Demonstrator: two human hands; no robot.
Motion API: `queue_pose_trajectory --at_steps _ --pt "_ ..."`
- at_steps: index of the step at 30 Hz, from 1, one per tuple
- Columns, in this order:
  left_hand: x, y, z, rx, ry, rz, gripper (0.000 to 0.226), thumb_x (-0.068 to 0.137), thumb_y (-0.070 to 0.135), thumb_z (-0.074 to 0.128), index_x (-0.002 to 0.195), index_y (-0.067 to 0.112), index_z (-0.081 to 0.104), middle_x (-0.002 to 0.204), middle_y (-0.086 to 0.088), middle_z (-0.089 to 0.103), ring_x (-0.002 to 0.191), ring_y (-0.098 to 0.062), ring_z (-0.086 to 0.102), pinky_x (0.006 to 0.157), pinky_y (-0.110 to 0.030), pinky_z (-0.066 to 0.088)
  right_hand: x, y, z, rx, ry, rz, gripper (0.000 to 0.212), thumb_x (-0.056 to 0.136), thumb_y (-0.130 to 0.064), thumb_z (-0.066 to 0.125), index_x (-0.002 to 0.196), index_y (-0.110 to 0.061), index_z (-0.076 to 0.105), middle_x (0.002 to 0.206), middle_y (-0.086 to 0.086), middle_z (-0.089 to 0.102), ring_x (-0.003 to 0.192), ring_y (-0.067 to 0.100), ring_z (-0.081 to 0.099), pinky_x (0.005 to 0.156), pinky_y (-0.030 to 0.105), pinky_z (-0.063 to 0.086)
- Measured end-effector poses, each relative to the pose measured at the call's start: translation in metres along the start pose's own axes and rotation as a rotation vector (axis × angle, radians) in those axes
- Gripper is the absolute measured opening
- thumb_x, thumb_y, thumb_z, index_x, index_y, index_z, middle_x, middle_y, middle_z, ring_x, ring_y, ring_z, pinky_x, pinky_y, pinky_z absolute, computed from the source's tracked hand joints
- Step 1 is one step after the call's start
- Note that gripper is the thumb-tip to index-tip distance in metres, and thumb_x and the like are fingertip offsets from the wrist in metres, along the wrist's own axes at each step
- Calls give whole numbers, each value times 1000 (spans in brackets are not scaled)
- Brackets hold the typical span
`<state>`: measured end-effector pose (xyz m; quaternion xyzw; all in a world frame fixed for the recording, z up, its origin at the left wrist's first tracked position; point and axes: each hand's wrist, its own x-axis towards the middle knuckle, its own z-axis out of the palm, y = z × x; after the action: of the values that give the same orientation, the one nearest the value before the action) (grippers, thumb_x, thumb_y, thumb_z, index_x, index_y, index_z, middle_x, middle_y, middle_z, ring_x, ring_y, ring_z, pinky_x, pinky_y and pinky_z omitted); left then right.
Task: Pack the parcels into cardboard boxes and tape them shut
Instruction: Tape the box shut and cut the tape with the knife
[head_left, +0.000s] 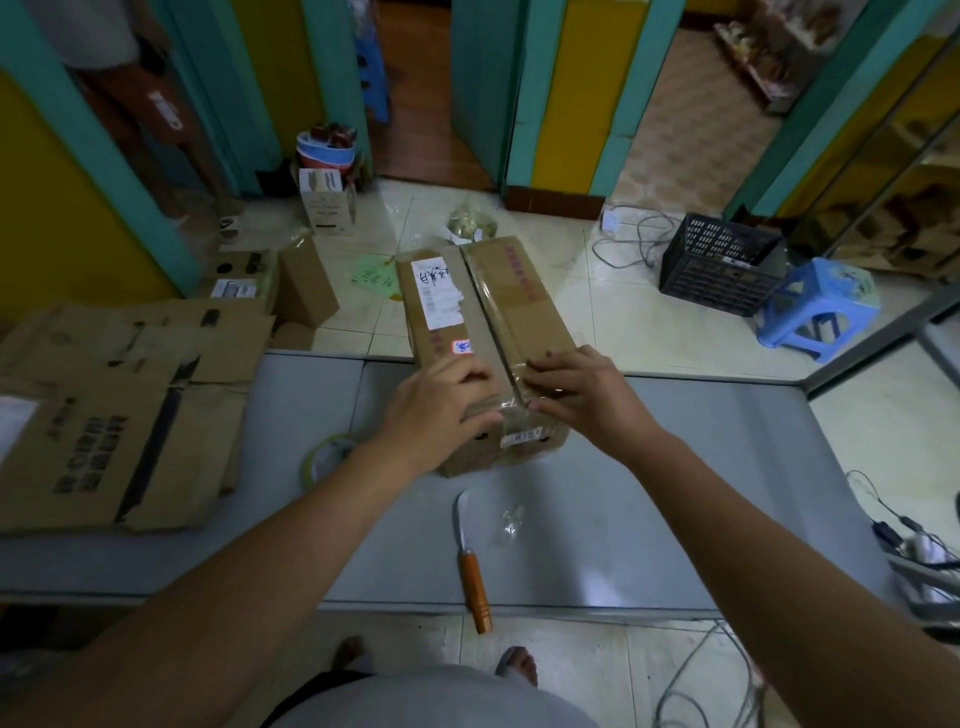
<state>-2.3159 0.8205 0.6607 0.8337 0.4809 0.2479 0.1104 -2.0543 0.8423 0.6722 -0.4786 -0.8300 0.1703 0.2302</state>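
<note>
— Where is the long brown cardboard box (519, 312)?
— It lies on the grey bench (675, 493), with its far end overhanging.
— And the grips?
— Both are apart. The left hand (441, 395) lies flat on top, and the right hand (571, 384) presses the clear tape (491, 296) at the seam.
— Nearer?
— An orange-handled knife (474, 582).

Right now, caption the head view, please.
Left hand and right hand press tape onto the cardboard box on the grey table, knife and tape roll nearby.

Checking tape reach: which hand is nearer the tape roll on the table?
Left. The left hand rests on the box just right of the tape roll; the right hand is farther right, across the box's seam.
</note>
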Motion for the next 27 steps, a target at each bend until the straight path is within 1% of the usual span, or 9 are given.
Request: queue_pose_trajectory --at_steps 2,5,8,10,11,16,20,23,27 --pt "0 -7 -5 18 -51 63 40 94 48 69 127 27 74 130 9 63 124 -17 56 90 -43 56 -2 -1 1 -38 6 -51 50 86 -57 66 122 -23 78 129 -6 71 113 20 58 97 47 51" --pt "3 -20 -14 25 -107 141 40 97 41 67 131 21 73 131 4 65 125 -19 57 100 -44 54 -5 -1 5 -108 16 -164 50 90 -55 64 125 -21 76 130 -5 70 106 20 55 94 38 50" --pt "2 -26 -18 29 -160 198 45 100 34 66 142 20 65 145 1 61 139 -20 51 121 -46 37 -14 5 9 -120 14 -197 48 94 -47 63 132 -20 72 138 -4 66 109 22 54 97 34 49" --pt "0 -32 -16 -1 -206 207 49 103 31 62 150 22 57 157 3 53 150 -17 41 128 -47 23 -20 10 11 -121 14 -191 46 97 -42 62 136 -21 69 143 -4 63 118 26 56 104 33 48" --pt "-1 -35 -14 -25 -222 207 49 104 30 61 152 22 54 159 4 51 152 -15 38 129 -47 21 -21 12 13 -127 20 -197 44 98 -40 60 137 -21 69 145 -4 62 123 28 57 107 32 46" --pt "-4 -42 -14 -53 -219 217 50 104 35 55 151 20 53 159 4 47 152 -12 36 129 -47 25 -22 11 20 -120 37 -214 42 103 -37 58 141 -21 65 148 -5 59 136 25 53 114 38 45" --pt "-16 -52 -19 -10 -211 201 53 106 32 55 156 21 46 164 6 39 155 -9 30 129 -41 21 -35 19 7 -56 -32 -159 48 103 -29 59 150 -17 56 157 -6 50 151 15 38 122 38 37" --pt "-23 -58 -19 -85 -189 165 51 105 27 60 154 23 49 162 9 43 153 -5 34 127 -39 31 -42 24 2 -47 -32 -107 46 104 -27 55 149 -20 55 158 -7 48 153 9 34 124 33 32" --pt "-24 -59 -16 -149 -139 137 48 101 20 67 148 23 57 156 8 51 149 -4 42 122 -40 40 -40 25 9 -43 8 -93 49 99 -12 65 146 -22 57 155 -7 52 151 10 38 123 35 35"
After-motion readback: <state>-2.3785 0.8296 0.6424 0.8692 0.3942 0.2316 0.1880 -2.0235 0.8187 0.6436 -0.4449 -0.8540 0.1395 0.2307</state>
